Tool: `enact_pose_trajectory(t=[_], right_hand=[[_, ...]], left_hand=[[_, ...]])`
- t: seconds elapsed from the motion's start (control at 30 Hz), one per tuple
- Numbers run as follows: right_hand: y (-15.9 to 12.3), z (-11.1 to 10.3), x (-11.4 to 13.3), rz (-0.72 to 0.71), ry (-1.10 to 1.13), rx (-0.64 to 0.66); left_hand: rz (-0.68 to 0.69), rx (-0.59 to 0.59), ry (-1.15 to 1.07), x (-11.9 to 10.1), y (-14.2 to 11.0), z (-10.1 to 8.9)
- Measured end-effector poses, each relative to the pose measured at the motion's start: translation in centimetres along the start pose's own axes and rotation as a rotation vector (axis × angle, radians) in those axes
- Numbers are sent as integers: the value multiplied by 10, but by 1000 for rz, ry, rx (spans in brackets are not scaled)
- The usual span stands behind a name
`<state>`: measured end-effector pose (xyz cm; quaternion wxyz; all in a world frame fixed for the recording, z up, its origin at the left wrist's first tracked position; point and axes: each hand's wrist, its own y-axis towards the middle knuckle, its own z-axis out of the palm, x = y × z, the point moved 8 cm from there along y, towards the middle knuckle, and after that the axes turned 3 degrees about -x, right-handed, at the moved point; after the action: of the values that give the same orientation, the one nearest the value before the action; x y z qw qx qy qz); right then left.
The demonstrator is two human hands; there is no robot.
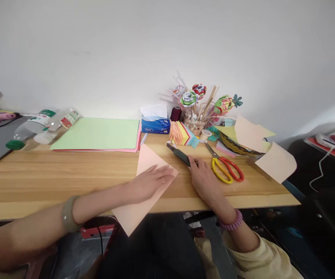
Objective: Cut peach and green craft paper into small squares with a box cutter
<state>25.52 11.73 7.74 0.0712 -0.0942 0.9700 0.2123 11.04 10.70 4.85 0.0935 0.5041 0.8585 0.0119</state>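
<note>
"Peach paper (148, 161), lying slantwise on the wooden table (68, 174), its lowest corner jutting past the near edge. See the left hand (152, 184) laid across it?"

"I do, fingers stretched flat, pinching nothing. For pressing, I'd want a firm palm and even weight, and the sheet drawn fully onto the wood, since that overhanging corner has no backing"

"And the right hand (204, 178)?"

"Curled round the near end of a dark-handled tool (182, 155), a cutter by the look of it, just beyond the paper's right corner. Its tip points towards the wall, and I'd want it well clear of those flat fingers"

"Anything in the way?"

"The scissors (217, 155), mostly, their big loops just right of that hand; a careless wrist could knock them. Further back come folded coloured slips (182, 133), a blue tissue pack (156, 126) and paper flowers (189, 99)"

"Over to the left, a green-topped stack of sheets (103, 133), then two plastic bottles (33, 126). Far right, loose pale sheets (276, 162) spill about a basket (228, 145), one curling out"
</note>
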Motion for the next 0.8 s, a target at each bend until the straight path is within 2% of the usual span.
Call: enact_pose_trajectory(t=[0.03, 0.1, 0.23, 0.37, 0.43, 0.53, 0.63, 0.8], right_hand=[[-5, -3, -6, 16, -2, -5], [-17, -9, -18, 49, 4, -13], [-40, -22, -39, 126, 45, -32], [-58, -32, -50, 183, 108, -51], [-66, -35, -52, 200, 133, -59], [-80, -38, -55, 232, 209, -70], [-94, -39, -61, 291, 372, -69], [-111, -44, -78, 399, 618, -84]], left_hand=[[111, 52, -55, -5, 4, 0], [213, 99, -109, -4, 10, -6], [231, 96, -50, 4, 30, -16], [269, 151, -16, 2, 43, -9], [220, 165, -28, 5, 48, -3], [35, 144, -25, 14, 55, 6], [-110, 75, -4, 17, 64, 8], [-302, -74, 5, 23, 89, 1]])
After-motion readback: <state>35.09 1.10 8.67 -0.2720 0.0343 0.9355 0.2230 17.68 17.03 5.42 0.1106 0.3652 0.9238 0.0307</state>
